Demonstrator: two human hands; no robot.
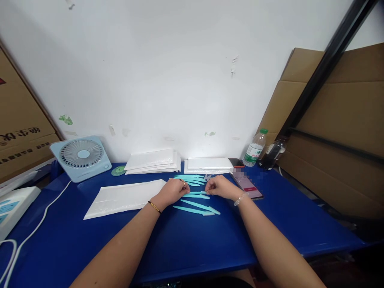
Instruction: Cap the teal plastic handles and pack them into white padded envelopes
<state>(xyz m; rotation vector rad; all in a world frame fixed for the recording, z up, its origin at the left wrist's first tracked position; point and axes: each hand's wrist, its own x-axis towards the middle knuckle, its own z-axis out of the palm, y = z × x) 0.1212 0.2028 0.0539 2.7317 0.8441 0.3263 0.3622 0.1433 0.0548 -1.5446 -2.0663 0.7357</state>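
Note:
Several slim turquoise plastic sticks (195,212) lie on the blue table, some in a row in front of my hands and more in a bunch just behind them. My left hand (174,191) is closed in a pinch on the left end of one turquoise stick (197,193). At that stick's other end, my right hand (220,187) pinches with thumb and fingers. A flat white padded envelope (126,196) lies to the left, partly behind my left hand. Small grey pieces (207,177) sit behind the sticks, near my right hand.
Stacks of white envelopes (151,162) (208,164) stand along the wall. A light-blue fan (82,157) and white power strip (18,208) are at left. At right are a phone (250,187), another phone (237,162), a water bottle (255,149) and a dark bottle (273,154).

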